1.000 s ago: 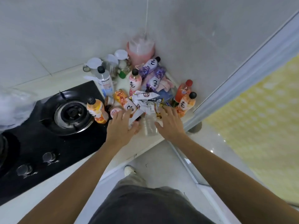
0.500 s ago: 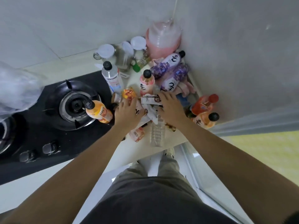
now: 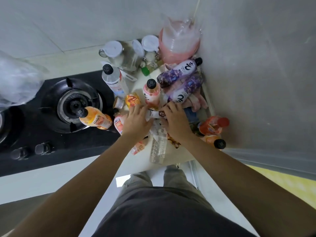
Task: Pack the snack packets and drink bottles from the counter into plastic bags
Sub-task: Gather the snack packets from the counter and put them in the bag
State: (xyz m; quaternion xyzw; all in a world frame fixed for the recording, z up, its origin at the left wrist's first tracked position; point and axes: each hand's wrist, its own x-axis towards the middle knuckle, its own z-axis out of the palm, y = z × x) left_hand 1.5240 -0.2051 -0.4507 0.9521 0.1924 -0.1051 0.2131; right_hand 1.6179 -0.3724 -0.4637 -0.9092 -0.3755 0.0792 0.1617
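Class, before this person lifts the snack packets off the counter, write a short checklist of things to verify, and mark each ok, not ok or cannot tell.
1. Both hands at the snack packets: ok; left hand, right hand.
2. Packets firmly gripped: cannot tell.
3. Open plastic bag within reach: not ok, none seen open.
4. Upright pink bottle clear of the fingers: not ok, it stands right beside them.
5. Orange bottle off the stove: not ok.

Both bare forearms reach forward from the lower corners and converge toward the middle; the left hand (image 3: 136, 121) lies palm down, fingers extended and slightly spread, thumb angled toward the other hand; the right hand (image 3: 176, 121) sits just beside it, knuckles up, fingers curled at the tips.
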